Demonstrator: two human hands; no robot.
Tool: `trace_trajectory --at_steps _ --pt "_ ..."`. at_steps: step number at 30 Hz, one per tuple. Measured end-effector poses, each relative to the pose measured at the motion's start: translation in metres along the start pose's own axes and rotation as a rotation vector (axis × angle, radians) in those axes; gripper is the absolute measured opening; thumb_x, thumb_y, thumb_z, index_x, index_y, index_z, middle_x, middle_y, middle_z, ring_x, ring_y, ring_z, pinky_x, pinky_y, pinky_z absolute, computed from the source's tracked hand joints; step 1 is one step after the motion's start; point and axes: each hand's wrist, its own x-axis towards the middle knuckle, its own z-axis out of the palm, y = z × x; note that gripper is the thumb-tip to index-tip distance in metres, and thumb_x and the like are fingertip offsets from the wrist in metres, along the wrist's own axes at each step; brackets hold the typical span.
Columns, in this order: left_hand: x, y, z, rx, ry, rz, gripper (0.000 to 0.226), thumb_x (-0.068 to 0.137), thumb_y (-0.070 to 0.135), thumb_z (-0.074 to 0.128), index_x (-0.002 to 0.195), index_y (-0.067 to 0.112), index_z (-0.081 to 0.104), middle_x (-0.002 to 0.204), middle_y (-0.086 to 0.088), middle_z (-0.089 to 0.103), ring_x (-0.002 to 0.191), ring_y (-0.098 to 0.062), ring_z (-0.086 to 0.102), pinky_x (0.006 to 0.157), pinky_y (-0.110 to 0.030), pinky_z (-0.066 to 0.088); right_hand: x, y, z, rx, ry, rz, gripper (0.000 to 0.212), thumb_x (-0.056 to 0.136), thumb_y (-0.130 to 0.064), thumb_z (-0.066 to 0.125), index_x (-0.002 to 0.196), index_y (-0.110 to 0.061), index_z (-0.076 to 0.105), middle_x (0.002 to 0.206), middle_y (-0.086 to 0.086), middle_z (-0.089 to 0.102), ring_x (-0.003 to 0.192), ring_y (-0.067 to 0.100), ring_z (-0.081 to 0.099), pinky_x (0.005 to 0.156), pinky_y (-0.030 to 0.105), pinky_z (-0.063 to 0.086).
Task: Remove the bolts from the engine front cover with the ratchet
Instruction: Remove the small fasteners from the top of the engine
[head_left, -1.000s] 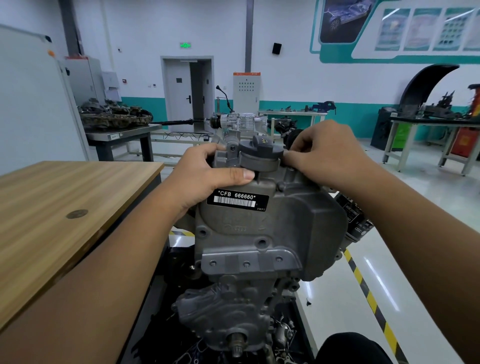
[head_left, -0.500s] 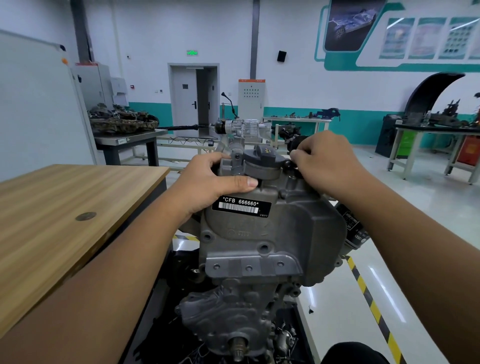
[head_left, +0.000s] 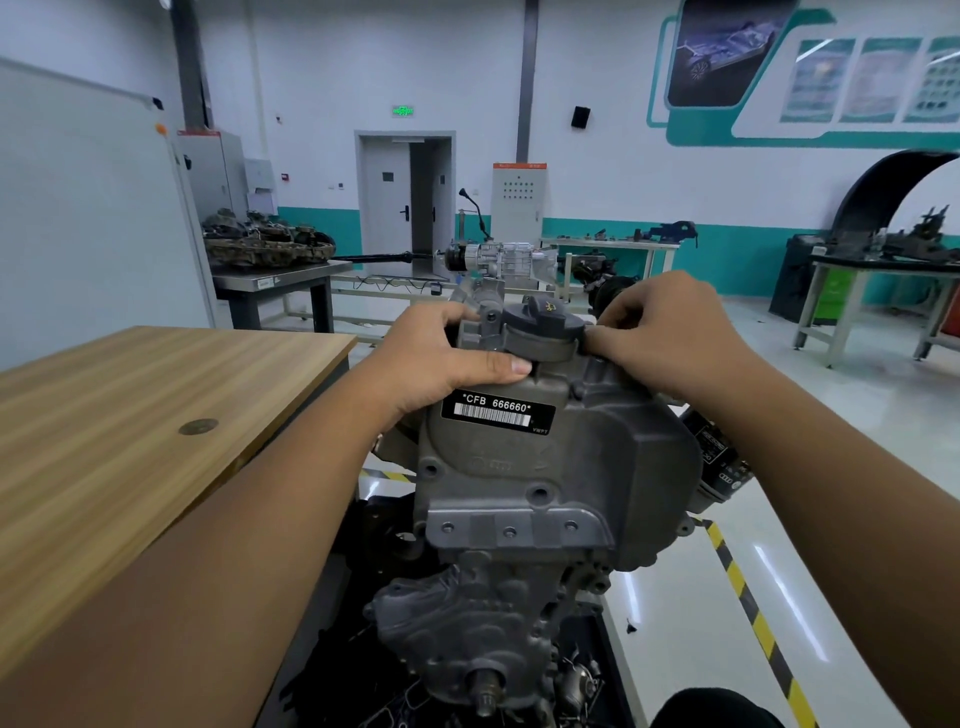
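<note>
Wooden table (head_left: 130, 415), round brown disc (head_left: 198, 426) on top

Wooden table (head_left: 130, 415) left; workbenches (head_left: 883, 291) behind.

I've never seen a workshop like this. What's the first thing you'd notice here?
The big grey engine front cover fills the middle, with a black label reading CFB 666660 near its top. The left hand and right hand grip the cover's top edge on either side of the dark round cap. A wooden table stands at the left.
</note>
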Motion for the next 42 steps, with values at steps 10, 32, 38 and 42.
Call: trace_trajectory --at_steps 10,32,38,42 --pt "0.003 -0.010 0.000 -0.083 -0.002 -0.047 0.121 0.026 0.069 0.095 0.131 0.019 0.064 0.129 -0.005 0.069 0.120 -0.027 0.064 0.107 -0.049 0.049 0.002 -0.004 0.003 -0.009 0.008 0.031 0.026 0.091 -0.033 0.070 0.077 -0.013 0.079 0.071 0.002 0.071 0.068 0.008 0.059 0.057 0.022 0.041" --pt "-0.244 -0.119 -0.314 1.108 0.266 -1.149 0.033 0.091 0.034 0.069 0.101 0.003 0.069 0.109 -0.017 0.071 0.078 -0.031 0.069 0.081 -0.039 0.061 -0.140 -0.106 0.156 0.727 -0.042 -0.177 0.009 0.085 -0.048 0.067 0.094 -0.048 0.067 0.089 -0.016 0.069 0.084 0.010 0.067 0.077 0.047 0.058" --pt "-0.318 -0.162 -0.326 0.729 0.457 -1.165 0.063 0.086 0.066 0.065 0.123 0.016 0.057 0.123 -0.007 0.056 0.090 -0.025 0.062 0.070 -0.034 0.056 -0.181 -0.189 0.213 0.757 -0.534 -0.067 0.008 0.073 -0.045 0.073 0.080 -0.042 0.073 0.073 -0.026 0.068 0.068 -0.002 0.062 0.059 0.025 0.041" --pt "-0.303 -0.178 -0.310 0.800 0.496 -1.106 0.083 0.069 0.089 0.057 0.099 0.012 0.067 0.102 -0.008 0.068 0.084 -0.026 0.065 0.062 -0.030 0.048 -0.196 -0.229 0.250 0.881 -0.879 0.129 0.007 0.084 -0.026 0.075 0.078 -0.024 0.077 0.071 -0.008 0.072 0.060 0.010 0.059 0.053 0.025 0.044"
